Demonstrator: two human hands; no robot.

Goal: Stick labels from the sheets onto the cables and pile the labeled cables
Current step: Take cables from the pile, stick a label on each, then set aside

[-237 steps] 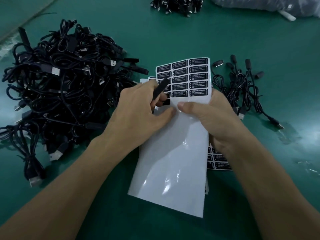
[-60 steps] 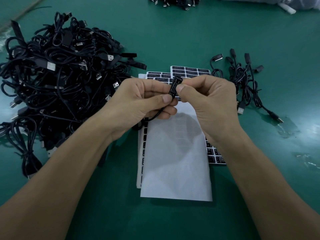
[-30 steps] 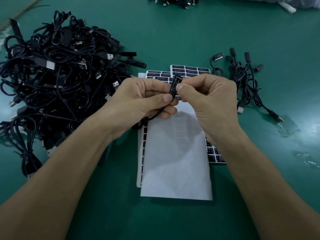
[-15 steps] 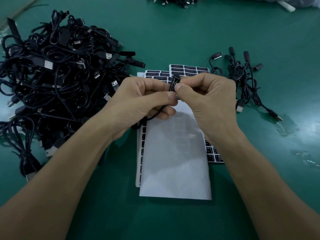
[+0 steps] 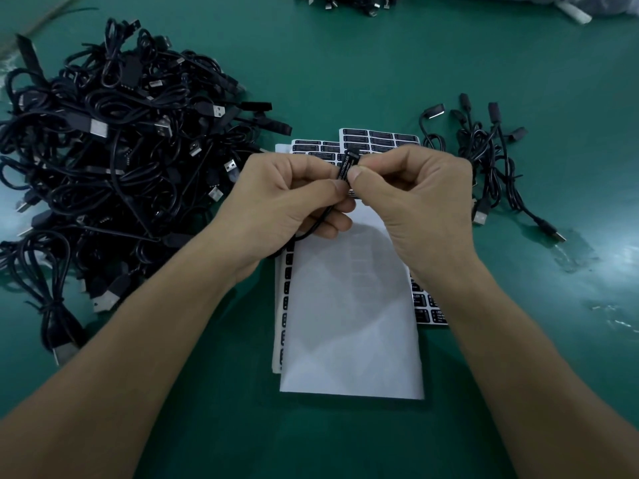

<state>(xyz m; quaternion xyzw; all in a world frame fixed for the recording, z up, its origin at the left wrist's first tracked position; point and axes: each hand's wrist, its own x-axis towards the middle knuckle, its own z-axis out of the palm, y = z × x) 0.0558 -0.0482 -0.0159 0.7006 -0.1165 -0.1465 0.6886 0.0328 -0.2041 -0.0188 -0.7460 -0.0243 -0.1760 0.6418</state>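
Observation:
My left hand [image 5: 287, 198] and my right hand [image 5: 411, 198] meet above the label sheets, both pinching the small black controller block [image 5: 346, 166] of one cable. A black label with white print runs along that block. The cable's cord [image 5: 313, 227] loops down under my left palm. Beneath my hands lies a stack of label sheets [image 5: 349, 312]; the top sheet is mostly bare white backing, with black labels [image 5: 377, 138] left at its far end. A large tangled heap of black cables [image 5: 114, 160] fills the left. A small pile of cables [image 5: 484, 157] lies to the right.
The surface is a green mat [image 5: 345, 70]. More black connectors [image 5: 349, 1] lie at the far edge, and a clear plastic bag [image 5: 587, 5] sits at the far right corner. Shiny scuffs [image 5: 581, 257] mark the mat on the right.
Earlier both hands held the sheet and peeled a label; the sheet now lies flat. Over the last second my fingers stay pinched on the controller block, thumbs shifting slightly along the label.

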